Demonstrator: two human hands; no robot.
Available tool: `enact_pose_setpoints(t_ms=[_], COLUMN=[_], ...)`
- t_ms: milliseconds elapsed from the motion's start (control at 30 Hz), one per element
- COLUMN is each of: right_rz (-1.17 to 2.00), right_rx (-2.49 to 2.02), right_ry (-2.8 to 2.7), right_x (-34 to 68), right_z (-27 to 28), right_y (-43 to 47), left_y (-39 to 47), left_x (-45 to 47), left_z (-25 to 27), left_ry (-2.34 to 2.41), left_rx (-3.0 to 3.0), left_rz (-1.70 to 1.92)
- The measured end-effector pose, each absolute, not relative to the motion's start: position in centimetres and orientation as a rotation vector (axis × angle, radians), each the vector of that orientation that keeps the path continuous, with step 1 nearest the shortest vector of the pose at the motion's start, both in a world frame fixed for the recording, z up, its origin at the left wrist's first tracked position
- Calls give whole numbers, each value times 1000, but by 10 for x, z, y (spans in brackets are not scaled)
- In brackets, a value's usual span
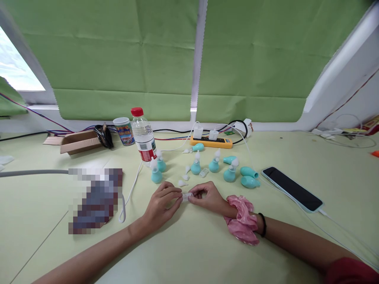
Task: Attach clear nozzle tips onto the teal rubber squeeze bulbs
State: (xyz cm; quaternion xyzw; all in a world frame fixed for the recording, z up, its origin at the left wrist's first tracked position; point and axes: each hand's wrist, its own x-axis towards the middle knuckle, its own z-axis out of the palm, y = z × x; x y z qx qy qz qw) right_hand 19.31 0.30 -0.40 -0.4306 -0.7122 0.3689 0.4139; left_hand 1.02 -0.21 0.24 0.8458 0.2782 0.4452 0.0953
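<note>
Between my hands is a small clear plastic cylinder-like piece point(186, 197). My left hand point(162, 203) pinches its left end with thumb and fingers, and my right hand point(209, 197) pinches the right end. Just beyond my fingers lie small white nozzle tips point(182, 183) and another clear plastic piece point(204, 172). Several teal squeeze bulbs with whitish tips stand upright, among them one bulb point(196, 167) straight ahead and another bulb point(229, 174) to the right. Teal bulbs without visible tips, such as this bulb point(250, 182), lie on their sides.
A red-capped water bottle point(144, 138), a paper cup point(124, 132) and an open cardboard box point(79, 142) stand at the back left. Behind the bulbs is a yellow power strip point(211, 141). A phone point(291, 188) with a cable lies right. A blurred-out object point(97, 205) is left.
</note>
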Motion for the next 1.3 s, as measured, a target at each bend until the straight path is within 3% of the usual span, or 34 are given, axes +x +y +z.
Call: enact_pose_setpoints(t_ms=[1300], right_rz=[992], right_rx=[-1043], right_ry=[-1788], right_x=[195], right_z=[-1], right_y=[4], left_y=[-3], left_x=[10], left_z=[6], left_ry=[766], left_rx=[2500], left_rz=[1260])
